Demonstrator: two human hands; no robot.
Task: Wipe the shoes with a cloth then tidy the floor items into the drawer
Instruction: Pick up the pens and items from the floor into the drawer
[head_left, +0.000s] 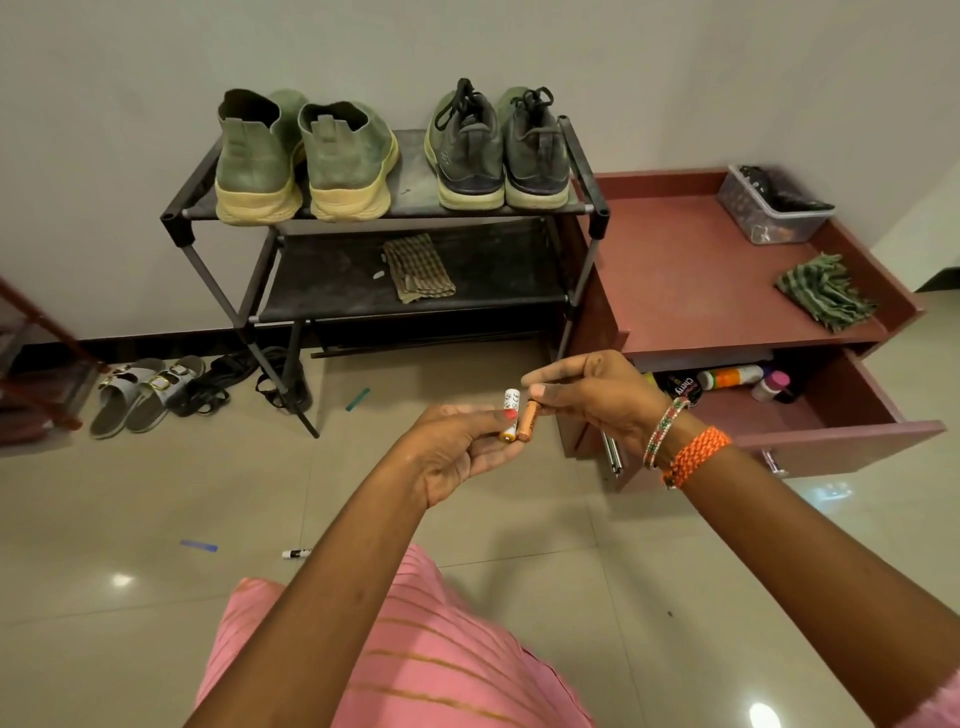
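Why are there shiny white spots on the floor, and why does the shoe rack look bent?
In the head view, the white spots are lamp glare bouncing off the glossy floor tiles; the wide-angle lens bows the shoe rack and tilts the open drawer outward; the left hand and right hand holding two batteries look sharp, with soft shadows under the rack.

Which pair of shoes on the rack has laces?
The grey pair at the right end of the top shelf has black laces. The green pair at the left end has none, only pull tabs at the heels.
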